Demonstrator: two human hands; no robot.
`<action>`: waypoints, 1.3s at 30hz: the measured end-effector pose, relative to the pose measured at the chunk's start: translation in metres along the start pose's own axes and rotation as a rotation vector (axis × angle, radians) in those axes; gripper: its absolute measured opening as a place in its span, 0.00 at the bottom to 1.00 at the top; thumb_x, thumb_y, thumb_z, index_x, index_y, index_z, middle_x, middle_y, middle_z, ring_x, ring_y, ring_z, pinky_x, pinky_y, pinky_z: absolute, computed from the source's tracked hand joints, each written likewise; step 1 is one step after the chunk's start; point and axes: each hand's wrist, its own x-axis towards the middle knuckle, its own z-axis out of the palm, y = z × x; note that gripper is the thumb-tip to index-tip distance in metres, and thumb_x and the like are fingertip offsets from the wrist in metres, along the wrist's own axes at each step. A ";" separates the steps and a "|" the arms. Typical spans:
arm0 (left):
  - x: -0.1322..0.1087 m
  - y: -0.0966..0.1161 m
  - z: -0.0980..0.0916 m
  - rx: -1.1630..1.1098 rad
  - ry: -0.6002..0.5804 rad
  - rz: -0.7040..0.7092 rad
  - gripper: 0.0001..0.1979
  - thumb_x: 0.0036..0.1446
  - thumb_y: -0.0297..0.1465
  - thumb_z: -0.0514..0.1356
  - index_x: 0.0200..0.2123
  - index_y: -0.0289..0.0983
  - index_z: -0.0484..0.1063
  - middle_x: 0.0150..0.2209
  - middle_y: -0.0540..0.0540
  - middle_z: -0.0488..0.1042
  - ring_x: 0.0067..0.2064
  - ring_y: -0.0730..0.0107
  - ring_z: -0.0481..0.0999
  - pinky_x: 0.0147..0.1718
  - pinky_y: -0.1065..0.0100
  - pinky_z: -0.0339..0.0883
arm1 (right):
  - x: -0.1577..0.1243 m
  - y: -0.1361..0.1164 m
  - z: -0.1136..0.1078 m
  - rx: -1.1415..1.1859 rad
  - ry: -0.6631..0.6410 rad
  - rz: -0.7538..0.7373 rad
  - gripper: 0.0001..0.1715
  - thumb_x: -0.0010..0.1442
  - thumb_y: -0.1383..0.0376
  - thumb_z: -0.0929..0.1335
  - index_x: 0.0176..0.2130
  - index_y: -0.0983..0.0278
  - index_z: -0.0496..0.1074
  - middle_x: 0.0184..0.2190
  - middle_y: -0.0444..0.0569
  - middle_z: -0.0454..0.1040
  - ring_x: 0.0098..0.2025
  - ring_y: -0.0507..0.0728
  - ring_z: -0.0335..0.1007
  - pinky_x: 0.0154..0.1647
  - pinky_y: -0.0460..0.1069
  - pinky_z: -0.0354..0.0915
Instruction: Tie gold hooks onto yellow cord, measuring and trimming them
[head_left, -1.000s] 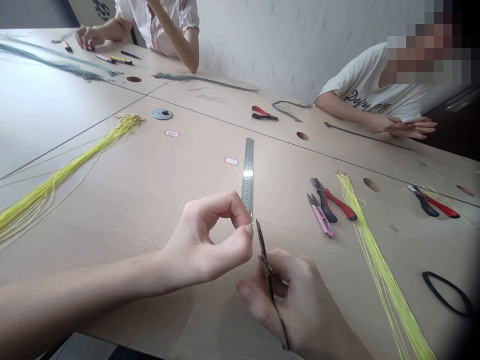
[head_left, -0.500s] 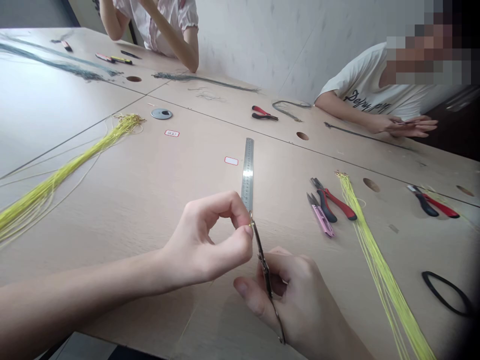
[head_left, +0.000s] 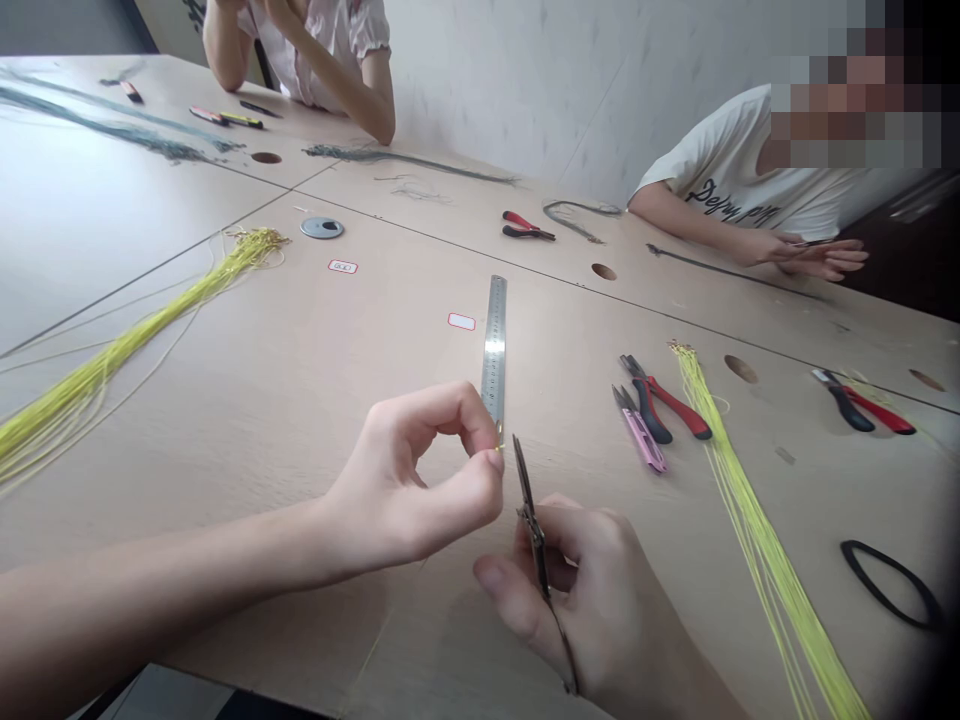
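Note:
Thumb and forefinger of my left hand point(head_left: 420, 480) are closed in a pinch on the end of a thin yellow cord point(head_left: 499, 447); only a tiny tip pokes out. In my right hand point(head_left: 600, 590) is a pair of dark metal scissors point(head_left: 534, 535), seen nearly edge-on, blades pointing up and away. Their tips stand just right of the pinched cord, a small gap apart from it. A steel ruler point(head_left: 494, 345) lies on the table just beyond my left fingertips. Most of the held cord is hidden by my hand.
Bundles of yellow cord lie left point(head_left: 142, 325) and right point(head_left: 757, 510). Red-and-black pliers point(head_left: 664, 400) and pink thread snips point(head_left: 641, 432) lie to the right, near a black loop point(head_left: 889, 580). A round metal lid point(head_left: 322, 228) is farther back. Two people sit across the table point(head_left: 360, 330).
The scissors have moved slightly right, away from the cord end that their blades were touching or overlapping. My left hand keeps its pinch almost in place.

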 end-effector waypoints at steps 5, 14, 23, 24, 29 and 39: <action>0.000 0.000 0.001 -0.012 -0.015 0.001 0.09 0.50 0.20 0.54 0.23 0.38 0.61 0.19 0.56 0.65 0.25 0.77 0.65 0.40 0.64 0.64 | 0.001 -0.002 -0.002 0.041 -0.038 0.039 0.23 0.49 0.54 0.65 0.16 0.62 0.51 0.12 0.38 0.50 0.15 0.46 0.46 0.13 0.43 0.46; 0.000 0.000 0.000 -0.033 -0.029 -0.011 0.09 0.50 0.20 0.54 0.23 0.37 0.61 0.21 0.57 0.65 0.26 0.78 0.64 0.41 0.65 0.63 | 0.001 -0.003 -0.001 0.040 -0.016 0.022 0.25 0.50 0.54 0.65 0.15 0.62 0.50 0.11 0.37 0.49 0.14 0.45 0.45 0.12 0.42 0.45; -0.001 0.000 0.001 -0.044 -0.032 -0.015 0.09 0.50 0.20 0.54 0.23 0.37 0.61 0.22 0.57 0.65 0.26 0.78 0.64 0.41 0.65 0.63 | 0.000 -0.001 -0.001 0.029 -0.004 -0.005 0.25 0.49 0.55 0.66 0.15 0.62 0.50 0.11 0.37 0.50 0.14 0.45 0.45 0.12 0.42 0.46; -0.001 0.000 0.001 -0.043 -0.032 -0.015 0.09 0.50 0.20 0.54 0.23 0.37 0.61 0.22 0.57 0.65 0.26 0.79 0.64 0.41 0.65 0.63 | 0.000 -0.001 -0.001 0.031 0.002 -0.005 0.25 0.49 0.55 0.66 0.15 0.62 0.50 0.11 0.37 0.49 0.14 0.45 0.45 0.12 0.42 0.46; -0.001 0.000 0.001 -0.050 -0.030 -0.008 0.09 0.50 0.19 0.54 0.23 0.37 0.61 0.22 0.57 0.65 0.26 0.79 0.64 0.41 0.65 0.63 | -0.001 0.000 0.001 0.035 0.036 -0.015 0.26 0.50 0.54 0.66 0.15 0.62 0.50 0.11 0.36 0.47 0.14 0.45 0.42 0.12 0.42 0.44; -0.001 0.000 0.001 -0.033 -0.012 -0.015 0.09 0.50 0.20 0.54 0.22 0.37 0.61 0.21 0.56 0.65 0.25 0.78 0.64 0.36 0.66 0.63 | 0.001 0.005 0.003 -0.029 0.158 -0.035 0.28 0.50 0.51 0.67 0.14 0.63 0.51 0.10 0.37 0.49 0.13 0.45 0.44 0.12 0.42 0.44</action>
